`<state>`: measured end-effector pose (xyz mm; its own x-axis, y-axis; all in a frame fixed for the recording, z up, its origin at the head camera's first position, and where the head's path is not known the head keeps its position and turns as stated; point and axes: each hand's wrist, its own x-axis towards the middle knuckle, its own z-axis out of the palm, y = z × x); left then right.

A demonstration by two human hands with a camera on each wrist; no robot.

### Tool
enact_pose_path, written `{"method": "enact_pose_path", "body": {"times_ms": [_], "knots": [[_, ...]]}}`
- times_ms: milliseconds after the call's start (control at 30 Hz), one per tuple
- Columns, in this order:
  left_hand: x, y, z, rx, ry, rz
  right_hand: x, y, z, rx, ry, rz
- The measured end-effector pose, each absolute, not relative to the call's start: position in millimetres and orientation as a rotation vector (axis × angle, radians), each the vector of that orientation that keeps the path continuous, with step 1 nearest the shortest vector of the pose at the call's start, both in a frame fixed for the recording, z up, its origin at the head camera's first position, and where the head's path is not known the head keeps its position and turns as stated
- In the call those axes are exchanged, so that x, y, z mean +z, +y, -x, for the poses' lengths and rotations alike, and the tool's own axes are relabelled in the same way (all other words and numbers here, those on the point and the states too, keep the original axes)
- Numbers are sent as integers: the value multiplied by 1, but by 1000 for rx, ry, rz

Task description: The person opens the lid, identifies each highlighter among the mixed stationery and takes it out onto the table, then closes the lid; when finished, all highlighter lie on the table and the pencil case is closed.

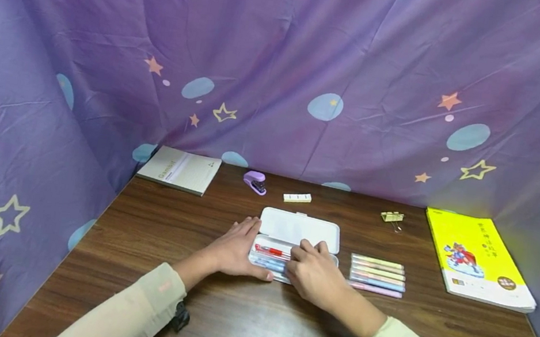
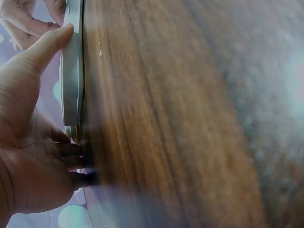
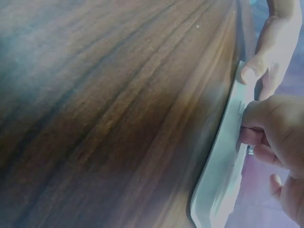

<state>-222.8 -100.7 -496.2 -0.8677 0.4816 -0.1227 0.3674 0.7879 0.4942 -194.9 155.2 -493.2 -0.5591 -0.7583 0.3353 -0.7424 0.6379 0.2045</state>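
Observation:
A white pencil case (image 1: 300, 228) lies on the table with its lid tipped back. Inside its tray are a red pen (image 1: 272, 250) and some bluish pens (image 1: 268, 264). My left hand (image 1: 234, 247) steadies the case's left end, thumb on the near rim and fingers extended toward the lid's corner. My right hand (image 1: 314, 274) reaches over the tray's right part, fingers curled down and pinching at a pen among those inside. The right fingertips are mostly hidden by the hand and the case's wall. In the right wrist view, the thumb and fingers bend over the case rim (image 3: 221, 156).
Right of the case lies a row of several pastel pens (image 1: 377, 275). Behind are a purple stapler (image 1: 254, 182), a small white block (image 1: 297, 197) and a gold binder clip (image 1: 392, 216). A grey notebook (image 1: 181, 170) lies far left, a yellow book (image 1: 482, 258) right. Purple cloth (image 1: 283, 77) hangs behind.

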Motion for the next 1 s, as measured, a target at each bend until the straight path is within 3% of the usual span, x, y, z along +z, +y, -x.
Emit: {"method": "enact_pose_path", "body": {"times_ms": [533,1000], "knots": [[-497,-101,223,689,2737,-658,-492,163,207,43,-2348,-1199],[-497,-102,222,666,2729,-652,-480,217,203,108,-2214,-1197]]}}
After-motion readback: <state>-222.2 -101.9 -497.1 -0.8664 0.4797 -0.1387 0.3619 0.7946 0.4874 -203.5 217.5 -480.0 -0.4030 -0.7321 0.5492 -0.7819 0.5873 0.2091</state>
